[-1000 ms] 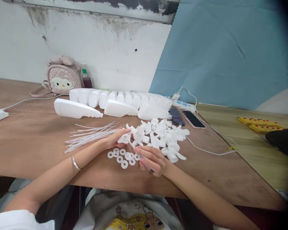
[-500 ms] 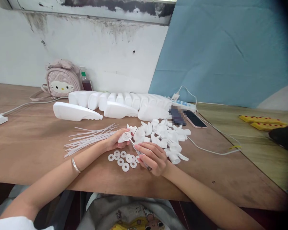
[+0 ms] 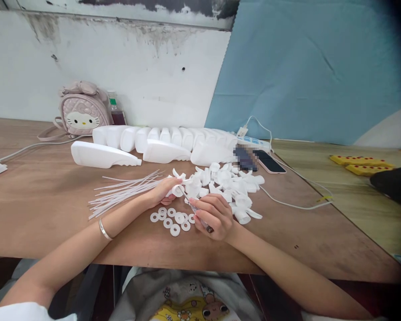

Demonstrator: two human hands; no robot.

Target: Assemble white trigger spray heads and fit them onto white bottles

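Observation:
My left hand point(image 3: 163, 191) is closed around a white plastic spray head point(image 3: 178, 191), its round opening turned toward my right hand. Between the fingers of my right hand point(image 3: 215, 217) is a pair of metal tweezers point(image 3: 191, 203). Their tips reach to the opening of the spray head; whether they grip anything there is too small to tell. Just below both hands lie several flat white ring washers point(image 3: 175, 230). A heap of similar white spray heads point(image 3: 242, 200) lies beyond and to the right of my right hand. Thin white tubes point(image 3: 116, 196) are spread left of my left hand.
White bottles point(image 3: 103, 155) lie in a row across the back of the table. Behind them are a pink bag point(image 3: 84, 111) and a bottle of dark liquid point(image 3: 118, 117). A phone point(image 3: 270, 161), a power strip point(image 3: 254, 143) and a white cable point(image 3: 287, 204) are at the right.
The spray head has turned slightly in my left hand and sits a little farther right. My right hand has shifted slightly with the tweezers. The whole view has moved a little.

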